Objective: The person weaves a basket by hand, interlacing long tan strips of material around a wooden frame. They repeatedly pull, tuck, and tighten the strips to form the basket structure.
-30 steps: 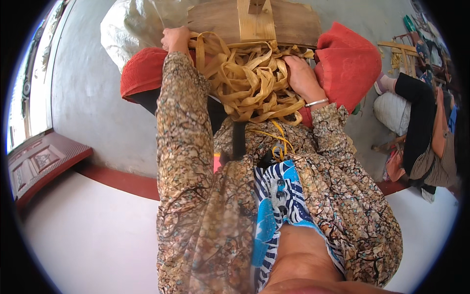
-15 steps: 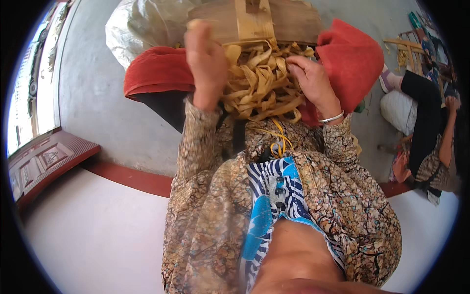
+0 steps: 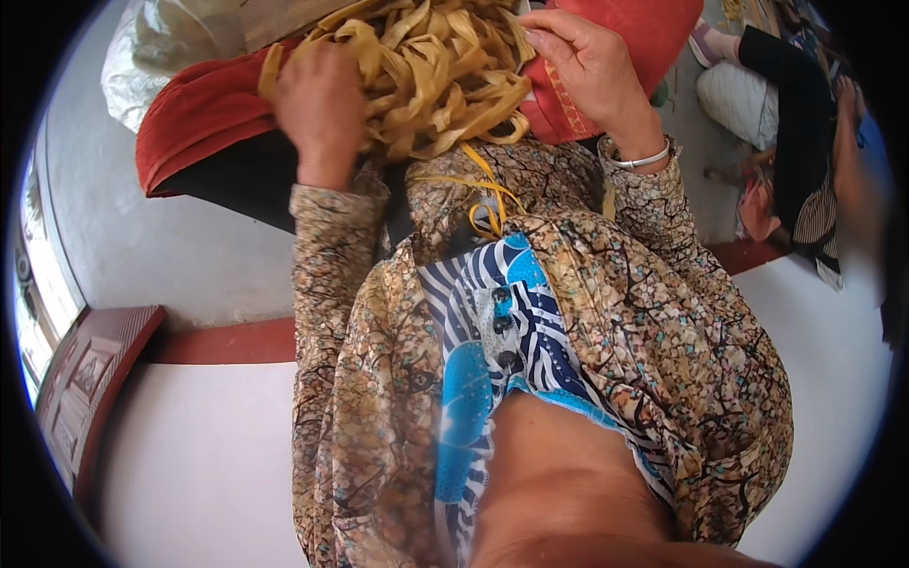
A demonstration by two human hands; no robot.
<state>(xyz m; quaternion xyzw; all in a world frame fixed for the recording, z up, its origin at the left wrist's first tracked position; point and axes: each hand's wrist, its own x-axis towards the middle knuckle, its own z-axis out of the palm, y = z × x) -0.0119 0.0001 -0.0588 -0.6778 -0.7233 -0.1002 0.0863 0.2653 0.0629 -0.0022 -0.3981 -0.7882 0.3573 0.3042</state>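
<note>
A loose heap of yellow-brown flat, dried strips (image 3: pixel 440 90) lies between two red cloths (image 3: pixel 189 109) at the top of the view, with black material beneath the left one. My left hand (image 3: pixel 320 109) is over the heap's left side, blurred, its fingers bent by a strip and not clear. My right hand (image 3: pixel 597 80) is at the heap's right edge, thumb and forefinger close in a pinch, on something too small to make out. Thin yellow strands (image 3: pixel 492 204) dangle onto my floral clothing below the heap.
A pale plastic sack (image 3: pixel 128 80) and a wooden board (image 3: pixel 275 19) are beyond the heap. Another person's black-trousered leg (image 3: pixel 795 133) is at the right, beside a white sack (image 3: pixel 729 99). A carved maroon door panel (image 3: pixel 95 379) is at the left.
The heap, cloths and board now appear higher in the view. My left hand swung across the heap, then back to its left side. My right hand's fingers rose to the heap's upper right edge.
</note>
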